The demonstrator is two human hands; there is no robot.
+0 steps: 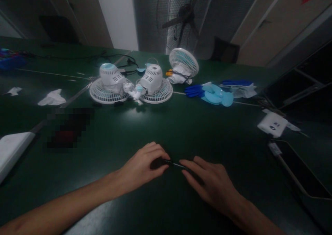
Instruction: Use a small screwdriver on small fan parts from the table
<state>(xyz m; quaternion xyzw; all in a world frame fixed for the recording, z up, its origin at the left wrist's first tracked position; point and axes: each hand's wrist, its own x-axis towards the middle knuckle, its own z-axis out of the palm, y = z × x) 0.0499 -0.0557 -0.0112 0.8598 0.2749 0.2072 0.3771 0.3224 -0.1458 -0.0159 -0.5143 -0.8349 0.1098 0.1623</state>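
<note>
My left hand (146, 162) is closed on the dark end of a thin tool (177, 165) with a slim metal shaft, low over the green table (124, 124). The shaft runs right toward my right hand (210, 179), whose thumb and fingertips pinch its other end. Which kind of tool it is cannot be made out, as the fingers cover both ends. Beyond the hands, two white fans (111, 79) (153, 81) lie face down side by side, and a third fan (183, 64) is tilted behind them.
Light blue fan blades (216, 95) and blue gloves (193, 90) lie right of the fans. At the right are a white box (273, 124) and a phone-like device (301, 169). A white object (12, 150) and crumpled white paper (52, 97) are at the left.
</note>
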